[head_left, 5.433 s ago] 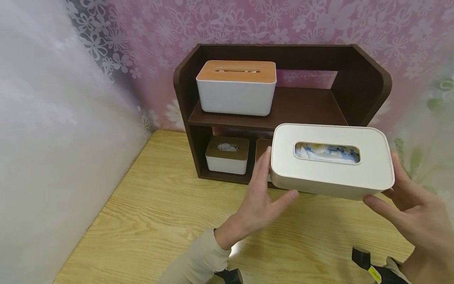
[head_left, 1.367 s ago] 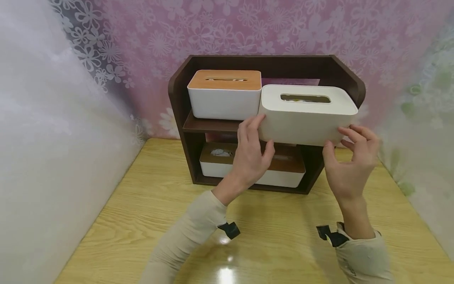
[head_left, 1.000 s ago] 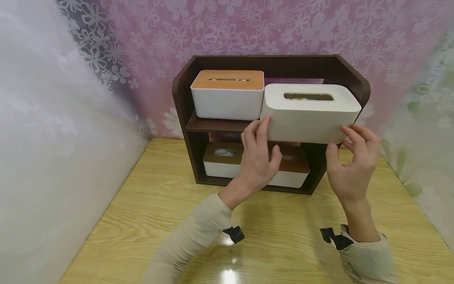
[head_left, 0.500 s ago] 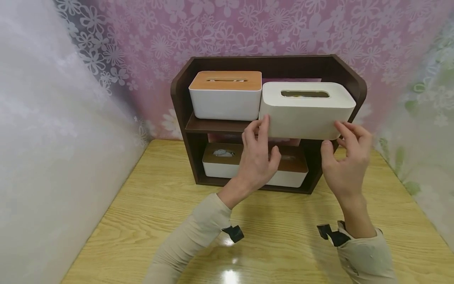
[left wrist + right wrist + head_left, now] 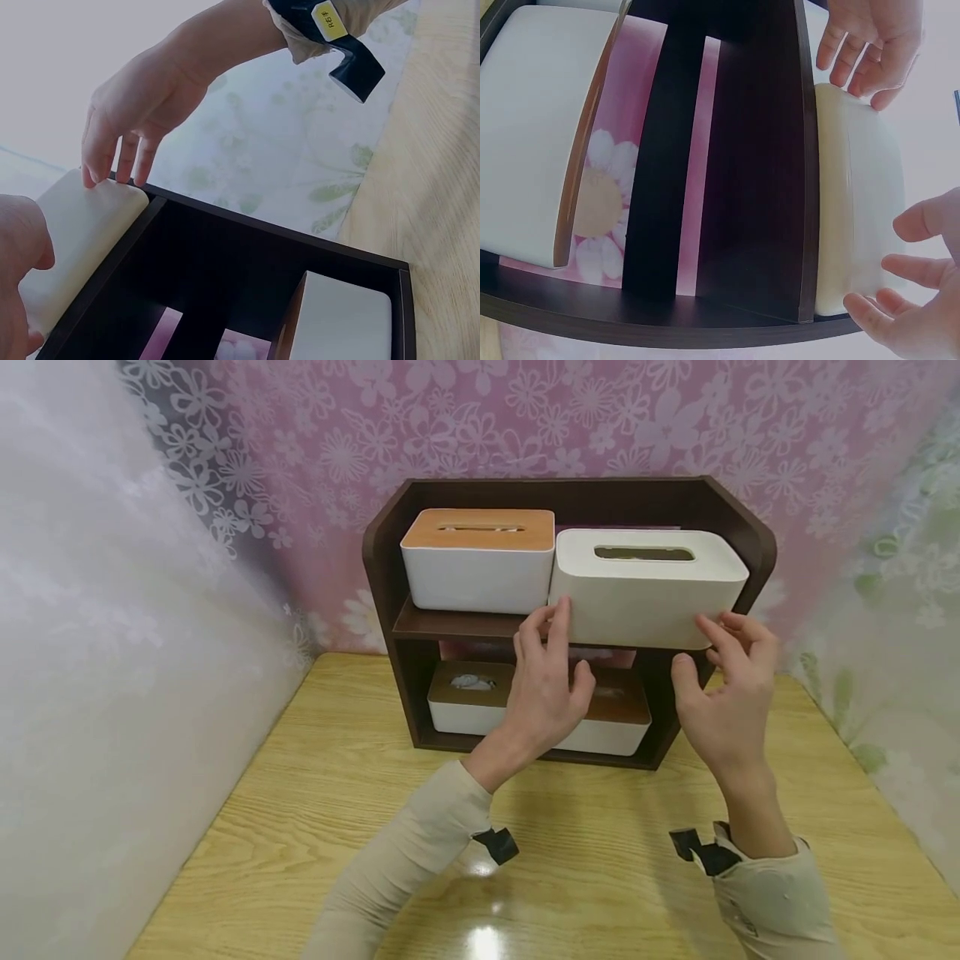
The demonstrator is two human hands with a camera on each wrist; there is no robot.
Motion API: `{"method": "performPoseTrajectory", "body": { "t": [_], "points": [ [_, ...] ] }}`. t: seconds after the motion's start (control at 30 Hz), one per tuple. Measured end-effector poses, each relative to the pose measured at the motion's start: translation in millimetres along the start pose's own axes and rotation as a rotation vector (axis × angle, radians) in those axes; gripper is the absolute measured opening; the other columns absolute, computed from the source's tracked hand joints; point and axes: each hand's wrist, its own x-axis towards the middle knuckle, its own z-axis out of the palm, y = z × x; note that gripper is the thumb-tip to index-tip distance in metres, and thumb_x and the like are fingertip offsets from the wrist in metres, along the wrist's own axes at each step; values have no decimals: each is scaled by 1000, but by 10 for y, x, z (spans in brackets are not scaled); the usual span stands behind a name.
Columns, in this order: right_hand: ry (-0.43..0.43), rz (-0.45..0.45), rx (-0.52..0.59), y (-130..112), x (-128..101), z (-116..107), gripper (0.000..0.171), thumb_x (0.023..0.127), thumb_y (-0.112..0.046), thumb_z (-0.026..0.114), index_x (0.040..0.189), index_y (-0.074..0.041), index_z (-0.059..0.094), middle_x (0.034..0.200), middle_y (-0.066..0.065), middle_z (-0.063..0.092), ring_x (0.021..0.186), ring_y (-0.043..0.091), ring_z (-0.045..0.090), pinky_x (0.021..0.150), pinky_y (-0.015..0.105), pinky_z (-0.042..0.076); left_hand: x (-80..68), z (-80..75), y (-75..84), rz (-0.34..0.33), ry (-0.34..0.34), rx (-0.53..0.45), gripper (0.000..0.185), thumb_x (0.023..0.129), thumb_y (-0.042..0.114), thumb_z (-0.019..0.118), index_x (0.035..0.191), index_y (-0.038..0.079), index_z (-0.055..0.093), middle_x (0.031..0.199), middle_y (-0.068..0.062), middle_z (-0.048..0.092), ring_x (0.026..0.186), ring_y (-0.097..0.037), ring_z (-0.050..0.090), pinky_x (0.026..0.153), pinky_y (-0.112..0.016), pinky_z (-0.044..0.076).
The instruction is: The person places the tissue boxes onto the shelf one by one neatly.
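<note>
Head view: cream tissue box (image 5: 648, 587) seated on the upper tier of the dark wooden shelf (image 5: 756, 539), right half, side wall just beside or touching the wood-lidded white box (image 5: 477, 560) at left. Front edge overhanging the shelf board a little, so placing judged nearly finished, with only a final nudge inward and letting go apparently left. Left hand (image 5: 546, 681) raised at the box's lower left corner, fingers (image 5: 558, 618) straight and resting against the front face, not curled round it. Right hand (image 5: 729, 693) at the lower right corner, fingers (image 5: 718, 632) loosely spread, tips at or just short of the box's edge; contact not certain from this angle. Left wrist view: right hand's fingertips (image 5: 112, 169) set down on the rounded cream corner. Right wrist view: left hand's fingertips (image 5: 859, 67) likewise on the far end.

Lower tier: two flatter white boxes with brown lids (image 5: 467, 703), partly hidden behind the left hand. Wooden tabletop (image 5: 337, 793) below, pink flowered curtain (image 5: 525, 418) behind. Shelf's right side panel close against the cream box, leaving little room for sideways adjustment.
</note>
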Motion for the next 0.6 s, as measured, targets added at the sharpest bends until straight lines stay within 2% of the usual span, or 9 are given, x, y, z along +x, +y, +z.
{"method": "performPoseTrajectory", "body": {
  "t": [0.13, 0.3, 0.6],
  "points": [
    [-12, -10, -11, 9, 13, 3, 41, 88, -2, 60, 129, 4, 64, 136, 11, 47, 121, 20, 50, 91, 15, 40, 14, 2, -9, -9, -10, -5, 70, 91, 3, 57, 152, -8, 24, 140, -27, 29, 117, -34, 39, 95, -38, 43],
    [-54, -7, -28, 17, 36, -2, 43, 89, 0, 61, 131, 5, 62, 139, 17, 45, 123, 28, 50, 91, 14, 38, 48, -8, -13, -23, -21, -14, 70, 91, 2, 58, 152, -8, 25, 139, -27, 30, 117, -35, 38, 88, -37, 45],
    [-138, -8, -40, 32, 53, -20, 46, 88, 4, 63, 134, 6, 59, 150, 20, 41, 131, 35, 44, 92, 10, 34, 97, -42, -8, -78, -113, -33, 71, 93, 3, 56, 154, -6, 22, 142, -27, 27, 118, -33, 39, 87, -36, 45]
  ]
}}
